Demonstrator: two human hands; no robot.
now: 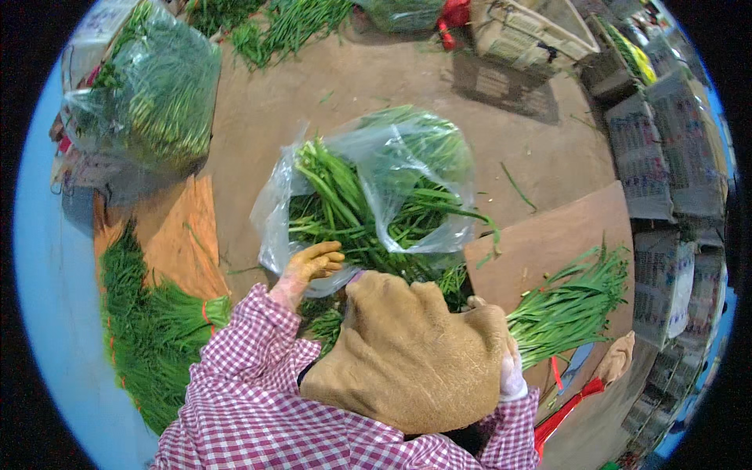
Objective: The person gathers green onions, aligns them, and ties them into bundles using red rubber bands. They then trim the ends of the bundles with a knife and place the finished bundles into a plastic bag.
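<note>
My left hand [314, 263], in a yellowish glove, reaches over the near left edge of a clear plastic bag [270, 217]; its fingers are spread a little and nothing shows in them. The bag lies open, with long green leafy stalks [335, 188] inside. My right hand [510, 358] is at the right side of the brown cloth [411, 352] over my lap, beside a bunch of long green leaves [570, 305]. The cloth hides part of that hand, so its grip on the leaves or cloth cannot be told.
Feathery green bundles [170, 335] with red ties lie at left, below a large filled plastic bag [170, 100]. More greens [299, 23] and a crate [529, 29] stand at the far side. Crates [640, 158] line the right. A red strap [567, 414] lies near right.
</note>
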